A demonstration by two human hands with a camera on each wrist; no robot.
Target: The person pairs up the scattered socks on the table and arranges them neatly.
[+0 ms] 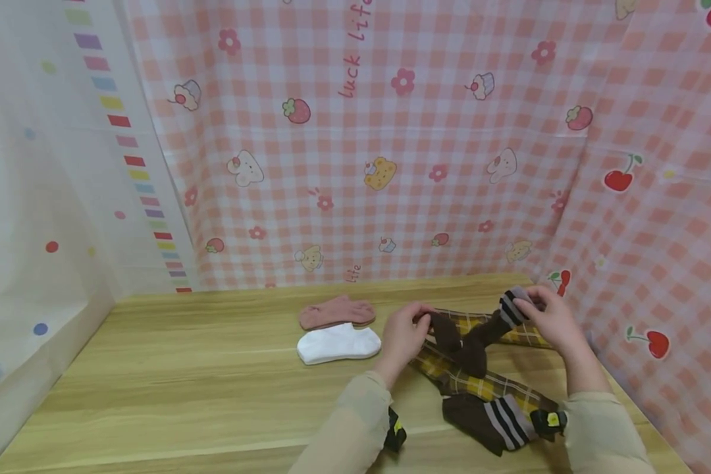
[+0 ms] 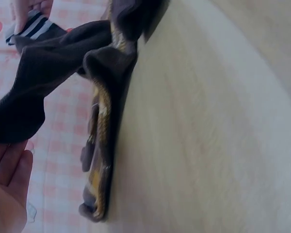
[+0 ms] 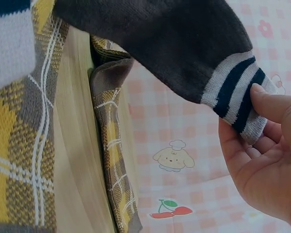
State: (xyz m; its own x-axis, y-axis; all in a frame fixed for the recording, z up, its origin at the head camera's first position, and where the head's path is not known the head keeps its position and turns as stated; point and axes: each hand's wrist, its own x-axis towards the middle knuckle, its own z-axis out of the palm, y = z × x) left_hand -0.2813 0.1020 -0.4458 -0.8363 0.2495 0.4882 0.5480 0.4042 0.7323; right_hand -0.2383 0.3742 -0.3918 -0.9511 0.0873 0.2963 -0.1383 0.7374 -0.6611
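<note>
A dark brown sock with a grey-and-black striped cuff hangs between my two hands, sagging in the middle. My left hand pinches its plain end, the thumb on one side and fingers behind. At the other end, my right hand grips the striped cuff between thumb and fingers. Below and behind it lie two yellow-and-brown plaid socks, a nearer one and a farther one, both partly covered. A matching striped dark sock lies nearest to me, overlapping the nearer plaid sock.
Left of my hands, white socks lie flat on the wooden table, with dusty pink socks just behind them. A pink checked cloth hangs along the back and right side. A pale cloth hangs at the left.
</note>
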